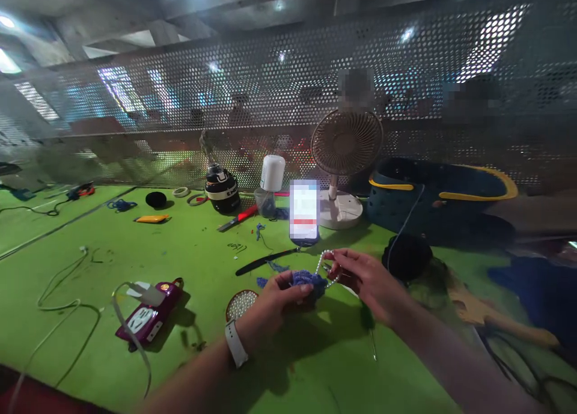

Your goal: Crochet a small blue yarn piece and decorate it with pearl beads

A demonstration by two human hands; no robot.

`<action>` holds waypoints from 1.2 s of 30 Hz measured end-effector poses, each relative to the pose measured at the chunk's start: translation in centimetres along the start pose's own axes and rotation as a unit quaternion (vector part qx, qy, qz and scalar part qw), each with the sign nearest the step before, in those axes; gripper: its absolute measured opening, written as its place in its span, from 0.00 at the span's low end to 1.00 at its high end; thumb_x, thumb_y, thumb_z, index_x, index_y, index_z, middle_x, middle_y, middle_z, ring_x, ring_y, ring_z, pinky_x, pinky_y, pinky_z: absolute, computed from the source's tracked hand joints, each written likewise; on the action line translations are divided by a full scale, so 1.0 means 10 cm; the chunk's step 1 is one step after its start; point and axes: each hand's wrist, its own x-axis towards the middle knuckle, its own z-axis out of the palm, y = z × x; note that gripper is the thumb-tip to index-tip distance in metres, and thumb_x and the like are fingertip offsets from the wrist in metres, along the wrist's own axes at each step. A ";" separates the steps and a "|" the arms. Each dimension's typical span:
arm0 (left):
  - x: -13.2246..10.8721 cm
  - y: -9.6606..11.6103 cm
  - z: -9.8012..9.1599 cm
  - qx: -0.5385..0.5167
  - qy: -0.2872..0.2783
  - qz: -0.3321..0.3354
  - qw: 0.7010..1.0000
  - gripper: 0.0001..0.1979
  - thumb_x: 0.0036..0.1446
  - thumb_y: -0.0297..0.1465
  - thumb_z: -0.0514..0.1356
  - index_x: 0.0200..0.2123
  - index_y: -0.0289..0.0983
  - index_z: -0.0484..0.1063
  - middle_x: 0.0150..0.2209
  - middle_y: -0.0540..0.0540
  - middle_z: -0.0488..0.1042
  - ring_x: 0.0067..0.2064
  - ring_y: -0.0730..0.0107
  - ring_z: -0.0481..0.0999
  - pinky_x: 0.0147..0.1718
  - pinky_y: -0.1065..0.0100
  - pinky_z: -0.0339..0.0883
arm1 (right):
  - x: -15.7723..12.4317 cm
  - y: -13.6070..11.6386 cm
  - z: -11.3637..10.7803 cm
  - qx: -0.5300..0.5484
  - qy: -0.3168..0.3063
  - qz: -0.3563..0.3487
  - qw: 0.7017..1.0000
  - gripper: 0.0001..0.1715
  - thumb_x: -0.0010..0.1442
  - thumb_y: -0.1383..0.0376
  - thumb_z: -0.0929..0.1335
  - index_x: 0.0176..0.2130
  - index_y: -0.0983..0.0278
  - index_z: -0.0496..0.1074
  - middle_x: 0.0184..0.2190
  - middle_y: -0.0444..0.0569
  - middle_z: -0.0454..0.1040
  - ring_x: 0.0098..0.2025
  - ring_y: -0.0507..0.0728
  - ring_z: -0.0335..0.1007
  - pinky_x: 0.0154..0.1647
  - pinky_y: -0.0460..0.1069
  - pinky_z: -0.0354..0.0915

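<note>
My left hand (282, 297), with a pale watch band on the wrist, is closed around a purple-blue crocheted piece (306, 277). To its right, my right hand (367, 279) pinches a string of white pearl beads (318, 262) that loops up from the crocheted piece. Something thin and shiny shows near the right fingertips; I cannot make out what it is. Partly behind my left forearm, a round dish (228, 306) holds many loose white beads. Under my right hand lies a thin metal tool (374, 345) with a dark handle.
A propped phone (304, 213) stands beyond my hands, with a fan (347, 143) and a dark blue basket (396, 203) behind. At the left lie a purple power strip (151, 312) and loose cables. A red-handled knife (238, 218) and a black yarn ball (407, 256) are also there.
</note>
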 end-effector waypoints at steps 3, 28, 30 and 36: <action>-0.01 -0.02 -0.02 -0.034 -0.041 -0.037 0.998 0.10 0.47 0.31 0.70 0.33 0.34 0.76 0.31 0.48 0.78 0.32 0.72 0.76 0.36 0.67 0.71 | 0.01 0.01 0.02 0.014 -0.009 0.018 1.000 0.15 0.49 0.57 0.76 0.34 0.63 0.79 0.25 0.44 0.73 0.29 0.52 0.67 0.37 0.50 0.65; -0.02 -0.07 0.04 -0.136 -0.104 -0.024 0.985 0.15 0.49 0.43 0.68 0.38 0.43 0.77 0.42 0.49 0.78 0.44 0.69 0.75 0.42 0.68 0.68 | -0.21 0.00 0.35 0.140 -0.025 0.039 0.989 0.08 0.50 0.63 0.75 0.33 0.63 0.78 0.33 0.47 0.77 0.30 0.51 0.68 0.36 0.48 0.64; -0.04 -0.07 0.05 -0.123 -0.087 -0.015 0.989 0.16 0.47 0.42 0.69 0.38 0.41 0.77 0.41 0.48 0.78 0.42 0.70 0.75 0.39 0.70 0.68 | -0.20 0.01 0.34 0.144 -0.020 0.046 0.988 0.08 0.49 0.63 0.75 0.32 0.63 0.79 0.31 0.46 0.77 0.31 0.51 0.68 0.36 0.47 0.64; -0.05 -0.08 0.05 -0.061 -0.069 0.036 0.995 0.17 0.48 0.40 0.70 0.39 0.37 0.77 0.40 0.46 0.78 0.40 0.70 0.75 0.42 0.69 0.68 | -0.19 0.01 0.34 0.145 -0.011 0.062 0.987 0.06 0.49 0.64 0.75 0.31 0.63 0.79 0.29 0.46 0.77 0.30 0.51 0.68 0.34 0.47 0.65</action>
